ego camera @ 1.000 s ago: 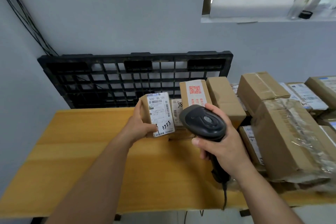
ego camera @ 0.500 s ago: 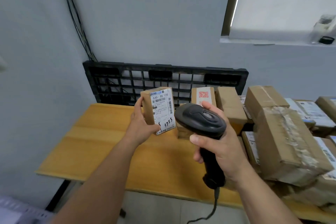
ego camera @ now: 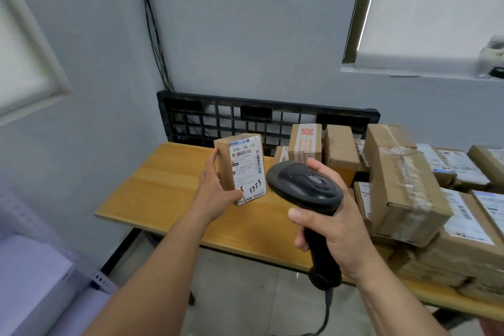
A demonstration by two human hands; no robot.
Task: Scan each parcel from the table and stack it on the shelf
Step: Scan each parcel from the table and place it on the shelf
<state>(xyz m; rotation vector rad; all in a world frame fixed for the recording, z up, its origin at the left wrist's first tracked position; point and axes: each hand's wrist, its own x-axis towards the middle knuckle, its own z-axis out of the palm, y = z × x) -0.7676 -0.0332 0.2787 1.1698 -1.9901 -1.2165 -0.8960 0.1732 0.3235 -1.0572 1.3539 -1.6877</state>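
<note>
So the left hand has a small parcel lifted up off the table. It's held upright with the thumb pressed on the bottom of the white label and the fingers wrapped round the left side. The label faces the camera, with barcodes up top and "3753" handwritten near the bottom. The right hand has a full fist around the handle of a dark scanner. The scanner's head sits just beside the parcel on its right, not touching it, and its cable dangles down from the handle toward the floor. I can't tell from this angle where the scan window is aimed. The rest of the parcels are heaped on the right half of the wooden table, mostly brown boxes with tape and shipping labels, a few standing on end near the back. Behind the table a black plastic pallet leans on the wall, with some wires running up above it.
</note>
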